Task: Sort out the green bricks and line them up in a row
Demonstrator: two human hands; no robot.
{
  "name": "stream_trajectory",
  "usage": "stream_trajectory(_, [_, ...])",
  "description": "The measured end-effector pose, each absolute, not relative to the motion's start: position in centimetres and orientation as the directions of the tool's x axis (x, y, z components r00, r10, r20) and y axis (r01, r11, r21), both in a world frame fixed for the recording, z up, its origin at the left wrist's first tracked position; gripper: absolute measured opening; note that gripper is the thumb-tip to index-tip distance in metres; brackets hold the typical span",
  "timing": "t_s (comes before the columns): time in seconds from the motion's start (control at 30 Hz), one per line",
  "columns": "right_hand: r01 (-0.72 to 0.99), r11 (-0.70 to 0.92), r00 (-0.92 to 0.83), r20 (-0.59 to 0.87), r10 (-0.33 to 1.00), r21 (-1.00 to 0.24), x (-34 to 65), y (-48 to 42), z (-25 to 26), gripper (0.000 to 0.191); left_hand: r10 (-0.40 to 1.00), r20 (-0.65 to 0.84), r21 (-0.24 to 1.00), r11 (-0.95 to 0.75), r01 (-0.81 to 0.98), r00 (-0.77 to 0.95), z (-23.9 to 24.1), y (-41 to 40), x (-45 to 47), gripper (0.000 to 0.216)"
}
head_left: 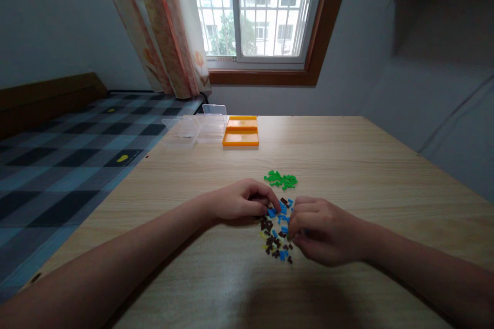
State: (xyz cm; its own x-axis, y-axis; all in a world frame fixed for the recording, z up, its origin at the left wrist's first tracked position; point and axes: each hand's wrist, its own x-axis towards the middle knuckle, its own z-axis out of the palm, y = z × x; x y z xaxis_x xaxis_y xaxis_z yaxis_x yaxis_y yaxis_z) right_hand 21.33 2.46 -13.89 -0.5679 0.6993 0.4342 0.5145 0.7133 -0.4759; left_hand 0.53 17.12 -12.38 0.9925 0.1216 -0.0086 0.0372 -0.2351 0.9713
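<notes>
A mixed pile of small plastic building bricks lies on the table, with blue bricks (283, 207), dark brown bricks (266, 224) and a few yellow bricks (264, 235) among them. My left hand (245, 200) is at the pile's upper left, thumb and index finger apart, the index fingertip touching the blue bricks. On the pile's right edge, my right hand (328, 231) has its fingers curled in; whatever they may hold is hidden. Beyond both hands sits a separate heap of green bricks (281, 180).
An orange two-compartment tray (241, 144) rests near the table's far edge. Left of it are clear plastic boxes (183, 133) with raised lids. A bed with a checked cover (73, 175) stands along the table's left side. Behind are a curtain (165, 25) and a barred window.
</notes>
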Motion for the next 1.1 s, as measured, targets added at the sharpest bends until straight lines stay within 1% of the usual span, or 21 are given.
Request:
stream_trajectory(0.1, [0.522, 0.696, -0.507, 0.477, 0.718, -0.493, 22.0, 2.6, -13.5, 0.016, 0.124, -0.003, 0.974, -0.225, 0.031, 0.992, -12.4, 17.0, 0.5, 0.023])
stream_trajectory(0.2, [0.565, 0.655, -0.437, 0.491, 0.753, -0.501, 23.1, 3.0, -13.4, 0.012, 0.123, -0.009, 0.968, -0.246, 0.040, 0.992, -12.3, 17.0, 0.5, 0.024])
stream_trajectory(0.3, [0.633, 0.580, -0.367, 0.460, 0.808, -0.513, 24.2, 3.5, -13.7, 0.011, 0.122, -0.024, 0.969, -0.241, 0.053, 0.992, -12.2, 17.0, 0.4, 0.024])
stream_trajectory(0.4, [0.700, 0.467, -0.271, 0.405, 0.873, -0.540, 24.9, 4.1, -14.2, 0.014, 0.135, -0.021, 0.967, -0.250, 0.054, 0.991, -12.2, 17.0, 0.4, 0.025])
stream_trajectory(0.5, [0.721, 0.371, -0.177, 0.362, 0.915, -0.585, 25.3, 4.7, -14.7, 0.014, 0.132, -0.021, 0.965, -0.257, 0.054, 0.991, -12.4, 17.1, 0.4, 0.026])
stream_trajectory(0.6, [0.746, 0.292, -0.098, 0.334, 0.937, -0.599, 25.5, 5.3, -15.0, 0.012, 0.140, -0.013, 0.959, -0.280, 0.053, 0.990, -12.6, 17.2, 0.4, 0.024])
stream_trajectory(0.73, [0.784, 0.215, 0.015, 0.364, 0.931, -0.582, 25.9, 5.6, -15.2, 0.017, 0.158, 0.005, 0.948, -0.315, 0.046, 0.987, -12.8, 17.2, 0.6, 0.024])
stream_trajectory(0.83, [0.773, 0.235, 0.006, 0.377, 0.926, -0.589, 26.2, 5.4, -15.1, 0.021, 0.168, 0.017, 0.945, -0.326, 0.039, 0.986, -12.8, 17.2, 0.6, 0.023])
stream_trajectory(0.97, [0.747, 0.314, -0.116, 0.350, 0.929, -0.586, 26.0, 4.9, -14.9, 0.022, 0.187, 0.008, 0.944, -0.325, 0.054, 0.982, -12.5, 17.0, 0.6, 0.022])
stream_trajectory(1.1, [0.782, 0.315, -0.153, 0.325, 0.933, -0.538, 25.6, 4.8, -14.9, 0.025, 0.187, 0.008, 0.942, -0.330, 0.055, 0.982, -12.3, 16.9, 0.5, 0.022])
